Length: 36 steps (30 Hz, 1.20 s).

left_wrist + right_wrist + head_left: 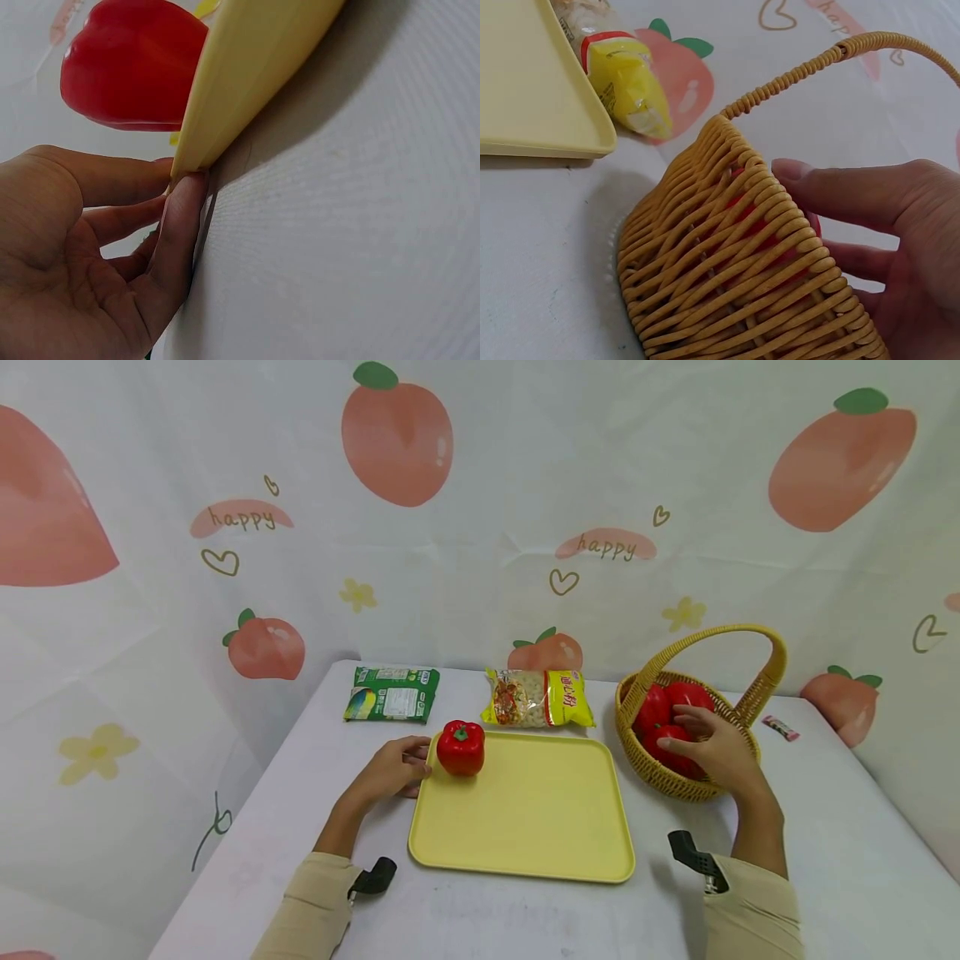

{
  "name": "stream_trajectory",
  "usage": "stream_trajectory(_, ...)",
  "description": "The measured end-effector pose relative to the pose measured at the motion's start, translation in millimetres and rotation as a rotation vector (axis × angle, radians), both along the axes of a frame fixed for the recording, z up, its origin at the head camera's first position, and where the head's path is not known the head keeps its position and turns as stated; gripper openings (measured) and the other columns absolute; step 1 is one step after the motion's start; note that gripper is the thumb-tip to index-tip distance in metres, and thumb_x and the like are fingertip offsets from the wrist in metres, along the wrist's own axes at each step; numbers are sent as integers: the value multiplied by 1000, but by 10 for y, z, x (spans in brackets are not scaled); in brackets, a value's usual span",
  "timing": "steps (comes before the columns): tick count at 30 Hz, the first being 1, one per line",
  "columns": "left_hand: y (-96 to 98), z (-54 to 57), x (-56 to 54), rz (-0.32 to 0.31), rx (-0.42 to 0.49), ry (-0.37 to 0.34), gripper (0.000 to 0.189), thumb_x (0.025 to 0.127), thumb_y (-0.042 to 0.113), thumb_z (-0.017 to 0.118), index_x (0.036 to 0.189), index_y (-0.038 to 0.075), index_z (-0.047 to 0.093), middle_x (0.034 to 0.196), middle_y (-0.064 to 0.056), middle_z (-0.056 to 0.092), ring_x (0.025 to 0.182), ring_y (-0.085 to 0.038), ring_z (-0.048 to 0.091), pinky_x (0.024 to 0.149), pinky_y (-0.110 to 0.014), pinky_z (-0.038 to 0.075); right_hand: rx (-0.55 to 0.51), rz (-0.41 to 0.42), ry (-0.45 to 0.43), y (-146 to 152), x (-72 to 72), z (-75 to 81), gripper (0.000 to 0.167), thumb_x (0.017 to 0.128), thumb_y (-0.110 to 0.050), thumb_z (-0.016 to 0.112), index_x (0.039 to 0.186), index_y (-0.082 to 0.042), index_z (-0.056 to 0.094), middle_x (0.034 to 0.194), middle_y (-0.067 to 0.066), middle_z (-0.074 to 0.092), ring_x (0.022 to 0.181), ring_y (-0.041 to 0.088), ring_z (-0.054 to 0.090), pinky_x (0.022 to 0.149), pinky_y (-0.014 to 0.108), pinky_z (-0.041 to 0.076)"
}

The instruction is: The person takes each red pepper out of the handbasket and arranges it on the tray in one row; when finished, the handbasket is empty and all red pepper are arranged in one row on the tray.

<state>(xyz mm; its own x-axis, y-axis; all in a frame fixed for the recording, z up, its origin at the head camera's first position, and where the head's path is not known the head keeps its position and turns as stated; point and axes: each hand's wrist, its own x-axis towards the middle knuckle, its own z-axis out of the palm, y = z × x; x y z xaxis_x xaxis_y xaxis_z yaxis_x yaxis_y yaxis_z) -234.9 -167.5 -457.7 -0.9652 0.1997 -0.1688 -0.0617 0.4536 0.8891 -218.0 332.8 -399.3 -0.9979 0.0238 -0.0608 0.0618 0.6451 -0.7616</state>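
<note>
My left hand pinches the left rim of a yellow tray, thumb and fingers at its edge in the left wrist view. On the tray's far left corner stands a red bell pepper, right beside that hand. My right hand reaches into a wicker basket, with thumb and fingers spread over the front red bell pepper. More red peppers lie behind it. In the right wrist view the basket wall hides most of the peppers, and a firm grip is not visible.
Behind the tray lie a green packet and a yellow bag with a clear window. A small pink wrapper is to the right of the basket. The basket's tall handle arches above the right hand. A printed cloth hangs behind the white table.
</note>
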Motion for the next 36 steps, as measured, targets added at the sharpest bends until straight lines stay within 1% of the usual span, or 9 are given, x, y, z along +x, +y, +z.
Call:
stream_trajectory(8, 3, -4, -16, 0, -16, 9, 54, 96, 7, 67, 149, 3, 57, 127, -14, 64, 108, -26, 66, 76, -34, 66, 25, 14, -33, 4, -11, -13, 94, 95, -43, 78, 165, -1, 30, 161, 34, 40, 150, 57, 32, 114, 73, 38)
stream_trajectory(16, 9, -8, -24, 2, -29, 13, 55, 95, 7, 68, 149, 3, 58, 127, -13, 65, 109, -26, 66, 77, -34, 66, 99, 15, -79, -22, 6, 20, 97, 93, -49, 78, 162, 2, 33, 158, 40, 36, 145, 60, 32, 114, 74, 39)
stream_trajectory(30, 9, -16, -17, 13, -15, -8, 56, 95, 8, 69, 149, 4, 57, 129, -14, 65, 110, -26, 67, 76, -35, 67, 139, 19, -78, -34, 21, 39, 98, 93, -49, 78, 162, 3, 32, 155, 42, 38, 142, 61, 34, 112, 75, 40)
stream_trajectory(36, 7, -19, -18, 14, -15, -9, 56, 95, 7, 69, 150, 4, 57, 129, -14, 65, 109, -26, 67, 75, -35, 67, 109, -1, -89, -14, 19, 46, 97, 95, -50, 76, 163, 2, 30, 157, 42, 36, 143, 61, 33, 111, 73, 42)
